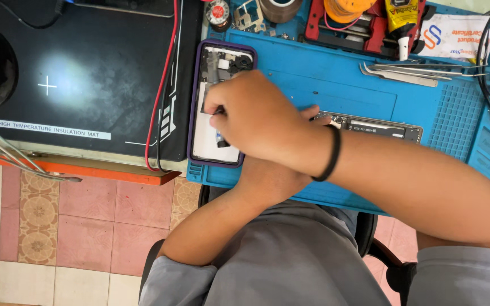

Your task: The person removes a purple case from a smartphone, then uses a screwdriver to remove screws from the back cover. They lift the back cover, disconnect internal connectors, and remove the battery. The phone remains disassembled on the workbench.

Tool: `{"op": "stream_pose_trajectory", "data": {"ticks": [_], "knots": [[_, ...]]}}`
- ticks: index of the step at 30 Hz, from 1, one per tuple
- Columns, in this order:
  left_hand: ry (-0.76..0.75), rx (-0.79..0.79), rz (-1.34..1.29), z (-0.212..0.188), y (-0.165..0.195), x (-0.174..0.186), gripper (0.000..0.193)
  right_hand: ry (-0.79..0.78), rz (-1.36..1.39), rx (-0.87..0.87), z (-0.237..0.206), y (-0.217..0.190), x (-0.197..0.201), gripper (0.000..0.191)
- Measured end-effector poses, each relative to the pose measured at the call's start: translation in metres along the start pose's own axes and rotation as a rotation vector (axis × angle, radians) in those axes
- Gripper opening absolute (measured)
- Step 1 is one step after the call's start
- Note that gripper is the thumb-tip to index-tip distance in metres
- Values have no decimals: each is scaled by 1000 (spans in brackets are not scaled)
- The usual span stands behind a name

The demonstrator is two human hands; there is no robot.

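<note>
The fingertips of the right hand point(259, 116) are pinched shut on a small dark tool point(220, 126), whose tip is pressed onto the white inner plate of an opened phone point(218, 107). The phone is lying back-up in a purple case at the left end of a blue repair mat point(336, 85), with its circuit parts exposed near the top. The right wrist is ringed by a black band point(331, 153), and the forearm is stretched across the mat from the right. The left hand point(270, 175) is tucked beneath the right wrist at the mat's near edge; most of it is hidden, so how its fingers are set cannot be told. Just behind the right wrist a narrow dark strip part point(378, 127) is laid on the mat. Metal tweezers point(409, 72) are rested farther back, near a yellow glue tube point(402, 20). A black insulation mat point(80, 79) is spread left of the phone, with red and black wires point(164, 79) run between them.
</note>
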State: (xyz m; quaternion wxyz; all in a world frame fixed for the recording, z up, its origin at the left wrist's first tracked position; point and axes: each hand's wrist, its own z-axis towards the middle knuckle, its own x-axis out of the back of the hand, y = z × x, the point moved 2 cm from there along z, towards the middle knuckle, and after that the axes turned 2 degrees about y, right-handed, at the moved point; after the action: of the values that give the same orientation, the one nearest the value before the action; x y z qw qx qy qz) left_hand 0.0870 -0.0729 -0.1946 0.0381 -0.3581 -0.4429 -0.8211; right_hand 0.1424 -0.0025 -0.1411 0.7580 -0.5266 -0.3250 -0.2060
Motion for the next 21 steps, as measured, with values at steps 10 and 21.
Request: {"op": "stream_pose_trajectory", "data": {"ticks": [10, 21], "knots": [[-70, 122, -109, 7, 8, 12, 73, -171, 68, -1, 3, -4, 21, 17], [-11, -27, -62, 13, 10, 16, 118, -181, -438, -101, -126, 46, 155, 70]]}}
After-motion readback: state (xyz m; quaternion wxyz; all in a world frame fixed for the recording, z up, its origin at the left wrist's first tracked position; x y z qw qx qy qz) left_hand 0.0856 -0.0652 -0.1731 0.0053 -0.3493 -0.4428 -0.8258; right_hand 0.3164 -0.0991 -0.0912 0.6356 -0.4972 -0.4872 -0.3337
